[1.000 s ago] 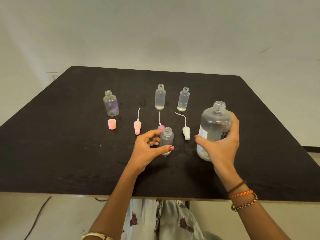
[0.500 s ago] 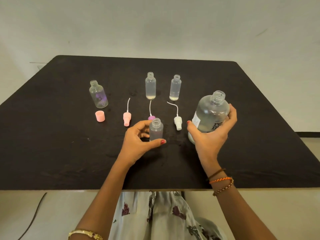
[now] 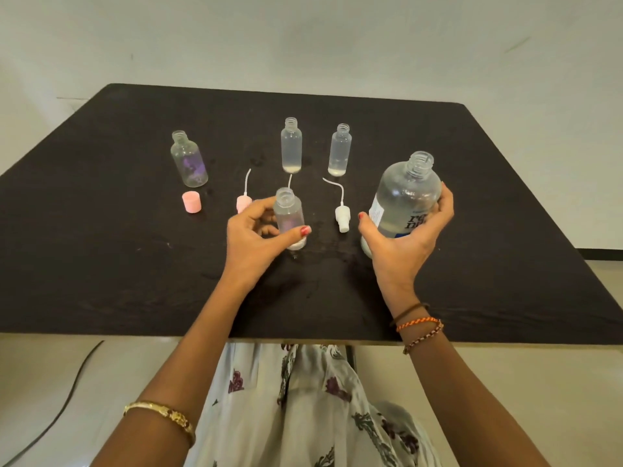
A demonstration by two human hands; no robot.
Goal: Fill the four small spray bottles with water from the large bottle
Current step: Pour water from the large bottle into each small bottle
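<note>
Two hands [image 3: 256,237] [image 3: 403,251] around clear cylindrical plastic bottles [image 3: 289,217] [image 3: 406,197]

The table [image 3: 101,264] has a matt black, slightly rough top. The large bottle [image 3: 408,193] and the small spray bottles [image 3: 291,146] look like clear, glossy plastic; the pink cap [image 3: 191,202] is smooth, matt plastic.
</note>
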